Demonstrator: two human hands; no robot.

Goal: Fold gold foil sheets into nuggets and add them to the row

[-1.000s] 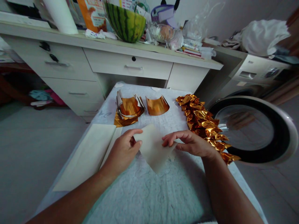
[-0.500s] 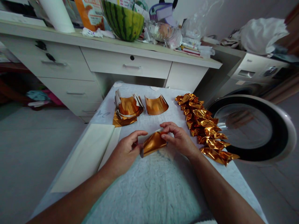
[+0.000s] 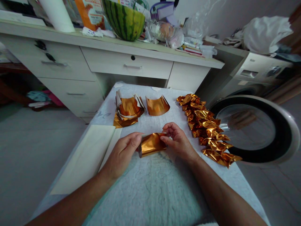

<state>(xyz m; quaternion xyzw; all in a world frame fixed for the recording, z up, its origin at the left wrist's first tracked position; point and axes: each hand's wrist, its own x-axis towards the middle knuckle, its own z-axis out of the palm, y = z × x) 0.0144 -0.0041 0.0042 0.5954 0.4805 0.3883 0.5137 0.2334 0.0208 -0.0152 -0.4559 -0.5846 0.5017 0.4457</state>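
Note:
Between my hands is a sheet of gold foil paper (image 3: 152, 145), curled over on itself just above the table. My left hand (image 3: 125, 150) pinches its left end with the thumb on top. At the right end my right hand (image 3: 177, 141) grips the upper corner between thumb and fingers. Beyond them lie a stack of curved gold foil sheets (image 3: 129, 106) and a single curved gold sheet (image 3: 157, 105). Along the right side runs a row of folded gold foil pieces (image 3: 204, 121), overlapping one another.
The table (image 3: 141, 194) has a pale cloth, with cream paper sheets (image 3: 87, 157) at its left. A white desk (image 3: 127, 61) behind it bears a cut watermelon (image 3: 124, 20) and clutter. To the right, the round door (image 3: 246, 128) of a washing machine (image 3: 249, 73) hangs open beside the table.
My left hand has closed its thumb onto the sheet's left end, where its fingers were apart before. The foil sheet now lies more level, and both hands have shifted slightly.

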